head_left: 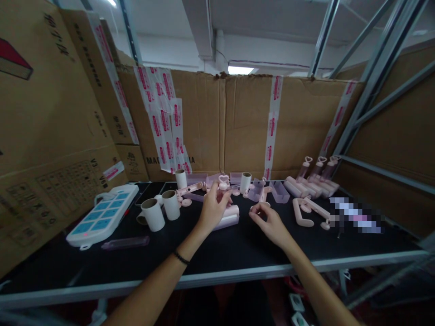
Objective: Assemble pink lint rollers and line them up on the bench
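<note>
Viewing from the head, I see a pink heart loop [223,180] and smooth, rounded block [231,214] on the black surface [204,260]. Half-curled, my left hand [214,207] nears the loop, my right hand [270,221] a disc [265,205]; grips, I cannot tell.

Across the far side of your black surface [204,260], with its pale metal front edge, stands a brown cardboard wall [248,122] crossed by strips of white tape with pink print, while larger printed cardboard [50,104] closes the left and plain cardboard [401,136] the right. Grey metal posts and slanting braces [370,72] frame your right side, and another post [131,31] rises at the far left. Above the cardboard you see a whitish ceiling [272,18] with a beam [199,27], a vertical pipe [220,50] and a lit panel [240,70].
</note>
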`<state>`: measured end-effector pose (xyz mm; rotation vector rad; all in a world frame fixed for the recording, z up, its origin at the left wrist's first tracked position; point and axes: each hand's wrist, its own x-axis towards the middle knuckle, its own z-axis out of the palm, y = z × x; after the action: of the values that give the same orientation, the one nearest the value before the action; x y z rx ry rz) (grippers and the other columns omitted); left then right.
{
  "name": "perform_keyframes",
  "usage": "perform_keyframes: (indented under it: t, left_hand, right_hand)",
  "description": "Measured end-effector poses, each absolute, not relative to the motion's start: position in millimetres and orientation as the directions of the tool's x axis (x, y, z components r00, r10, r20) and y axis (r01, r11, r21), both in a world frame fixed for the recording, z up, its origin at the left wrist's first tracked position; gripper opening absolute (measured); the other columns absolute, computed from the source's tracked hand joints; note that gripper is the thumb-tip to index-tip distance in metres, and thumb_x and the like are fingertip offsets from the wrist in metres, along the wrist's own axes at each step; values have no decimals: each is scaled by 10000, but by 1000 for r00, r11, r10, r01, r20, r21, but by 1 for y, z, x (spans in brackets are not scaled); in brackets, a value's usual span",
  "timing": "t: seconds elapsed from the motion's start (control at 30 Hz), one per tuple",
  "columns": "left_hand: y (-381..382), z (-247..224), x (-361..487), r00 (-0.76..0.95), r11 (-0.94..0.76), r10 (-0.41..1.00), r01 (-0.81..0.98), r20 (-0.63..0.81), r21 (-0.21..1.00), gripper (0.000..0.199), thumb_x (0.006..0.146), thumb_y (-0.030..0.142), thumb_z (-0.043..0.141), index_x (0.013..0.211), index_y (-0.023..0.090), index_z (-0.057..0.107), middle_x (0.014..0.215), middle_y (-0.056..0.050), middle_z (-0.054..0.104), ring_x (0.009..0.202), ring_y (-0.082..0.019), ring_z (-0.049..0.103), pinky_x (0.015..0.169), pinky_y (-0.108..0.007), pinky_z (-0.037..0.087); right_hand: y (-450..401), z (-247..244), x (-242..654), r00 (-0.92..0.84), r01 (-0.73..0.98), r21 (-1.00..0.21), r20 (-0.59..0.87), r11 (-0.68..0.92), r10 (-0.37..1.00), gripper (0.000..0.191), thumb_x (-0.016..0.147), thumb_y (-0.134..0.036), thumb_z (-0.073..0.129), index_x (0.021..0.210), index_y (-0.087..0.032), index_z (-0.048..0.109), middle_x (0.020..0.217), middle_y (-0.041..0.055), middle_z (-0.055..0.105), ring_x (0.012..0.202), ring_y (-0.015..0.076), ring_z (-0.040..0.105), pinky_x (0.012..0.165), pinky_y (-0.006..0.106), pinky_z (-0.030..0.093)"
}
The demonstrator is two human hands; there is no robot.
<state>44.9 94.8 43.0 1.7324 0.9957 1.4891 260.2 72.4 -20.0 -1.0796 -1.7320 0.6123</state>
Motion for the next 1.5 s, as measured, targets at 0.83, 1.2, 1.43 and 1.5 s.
perform_keyframes:
  t: [0.83, 1.2, 1.43, 1.5]
  left_hand:
    - [98, 42, -30, 432, -316, 877, 183, 213, 931, 524, 822, 415, 708, 1271, 208, 535, 1221, -118, 596, 1037, -255, 644, 587, -281, 597]
    - [100, 35, 13, 461, -529, 792, 190, 401, 827, 502, 914, 421, 607, 1383, 274, 508, 1376, -123, 533, 1079, -256, 593, 564, -246, 586]
    - [94, 11, 3, 353, -552, 831, 432, 430, 713, 470, 984, 406, 468, 1436, 283, 431, 1271, -88, 586, 962, -200, 613, 756, -331, 546]
    - [94, 9, 1, 347, -550, 834, 464, 428, 695, 440, 996, 423, 444, 1409, 272, 440, 1226, -74, 594, 947, -193, 612, 782, -335, 526]
  right_hand:
    - [84, 6, 210, -333, 303, -868, 290, 393, 897, 439, 918, -551, 584, 1120, -169, 661, 1038, 49, 706, 952, 219, 641, 828, 317, 493]
    - [71, 27, 258, -252, 408, -764, 431, 499, 867, 451, 868, -489, 672, 1193, -176, 662, 1103, 73, 724, 999, 264, 663, 891, 359, 507]
    - [109, 48, 362, 301, 834, -537, 637, 128, 710, 541, 926, -502, 504, 1270, -98, 612, 1179, 203, 691, 1071, 338, 633, 914, 407, 462]
    - [128, 47, 387, 367, 890, -452, 624, -64, 690, 510, 935, -459, 471, 1216, -64, 630, 1123, 234, 694, 1050, 338, 633, 895, 388, 449]
